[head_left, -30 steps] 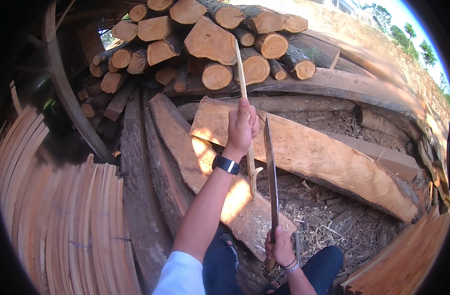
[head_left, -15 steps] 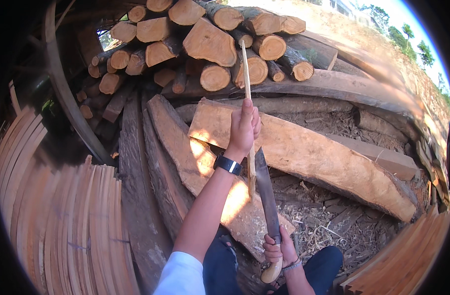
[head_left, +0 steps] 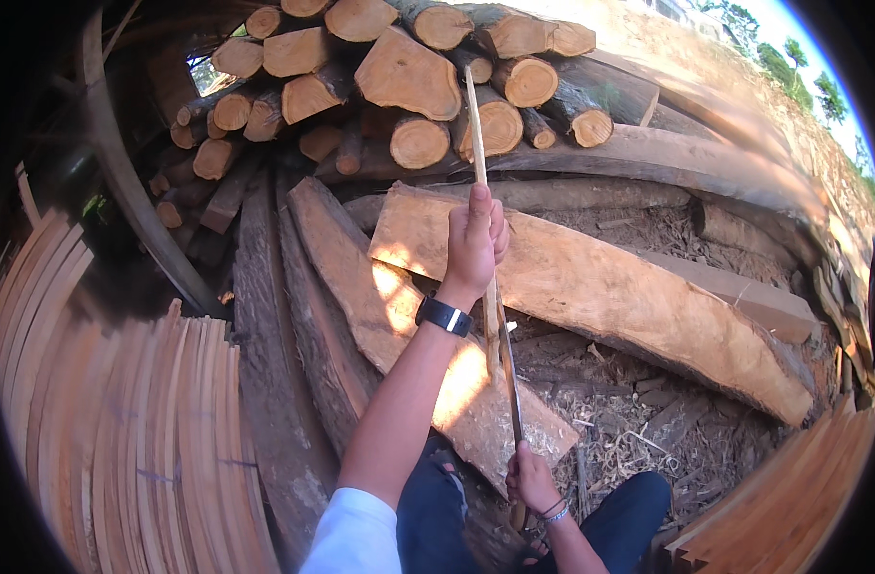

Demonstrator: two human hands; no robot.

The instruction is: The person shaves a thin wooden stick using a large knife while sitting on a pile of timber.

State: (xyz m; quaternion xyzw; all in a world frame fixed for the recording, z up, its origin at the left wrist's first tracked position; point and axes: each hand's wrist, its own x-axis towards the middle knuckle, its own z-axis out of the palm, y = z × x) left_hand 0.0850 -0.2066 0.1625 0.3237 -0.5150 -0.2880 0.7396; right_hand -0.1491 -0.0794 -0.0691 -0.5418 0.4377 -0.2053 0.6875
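Note:
My left hand (head_left: pixel 476 244) is closed around a long, thin, pale wooden stick (head_left: pixel 476 134), thumb laid along it. The stick stands nearly upright, its tapered end pointing up and away, its lower end over a sawn slab (head_left: pixel 437 383) with a patch of sunlight on it. Lower and to the right, my right hand (head_left: pixel 533 483) grips a machete (head_left: pixel 515 407) by its light wooden handle. Its dark blade is seen almost edge-on and runs up beside the stick's lower part; whether they touch I cannot tell. A small pale chip (head_left: pixel 511 326) shows right of the stick.
Cut logs (head_left: pixel 420 143) are piled at the back. A thick slab with bark (head_left: pixel 590 287) lies across the middle right. Stacked thin boards (head_left: pixel 150 430) stand at the left, more boards (head_left: pixel 782 497) at the lower right. Wood shavings (head_left: pixel 638 440) litter the ground.
The machete has turned from showing its flat side to nearly edge-on and moved left against or close beside the stick. A small pale chip has appeared. My left hand has barely moved.

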